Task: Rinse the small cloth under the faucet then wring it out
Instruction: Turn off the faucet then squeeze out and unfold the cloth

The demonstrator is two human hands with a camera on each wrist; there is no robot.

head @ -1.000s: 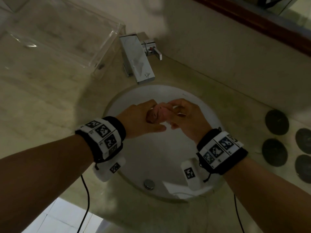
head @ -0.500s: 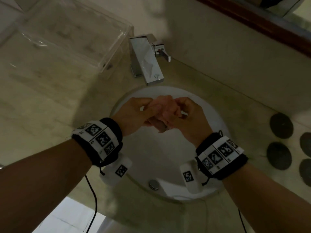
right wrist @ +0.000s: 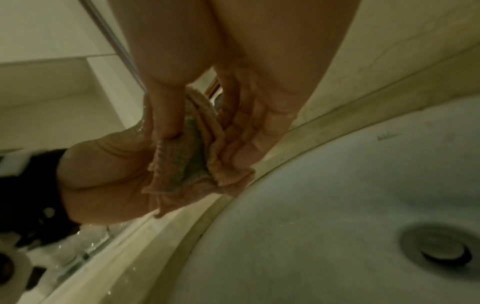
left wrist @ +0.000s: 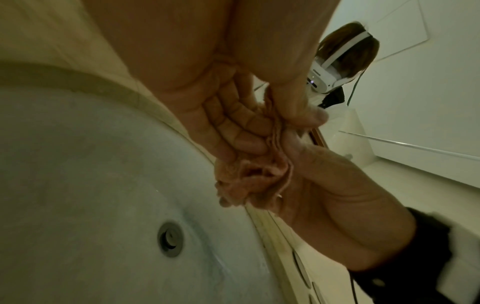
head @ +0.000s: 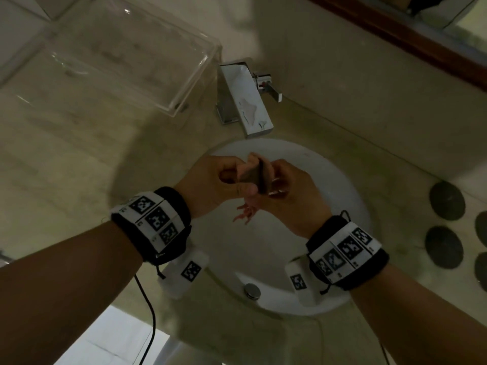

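The small pink cloth point(head: 253, 175) is folded into a flat wad between both hands, above the white round sink point(head: 340, 180). My left hand point(head: 232, 180) pinches it from the left, thumb against fingers. My right hand point(head: 279, 187) pinches it from the right. A ragged end of the cloth hangs below the hands. The left wrist view shows the cloth point(left wrist: 249, 181) squeezed between the left fingers point(left wrist: 233, 127) and the right palm. In the right wrist view the cloth point(right wrist: 187, 164) bulges out under the right fingers point(right wrist: 246, 133). The chrome faucet point(head: 245, 101) stands behind the sink; no water stream shows.
A clear plastic box point(head: 131, 56) sits on the counter at the back left. Several dark round pads point(head: 446, 200) lie on the counter to the right. The drain plug point(head: 251, 289) is at the near side of the basin. A wall rises close behind the faucet.
The bunched cloth, wrapped in both fists a second ago, is now pressed flat between the hands, and one end hangs free below them.
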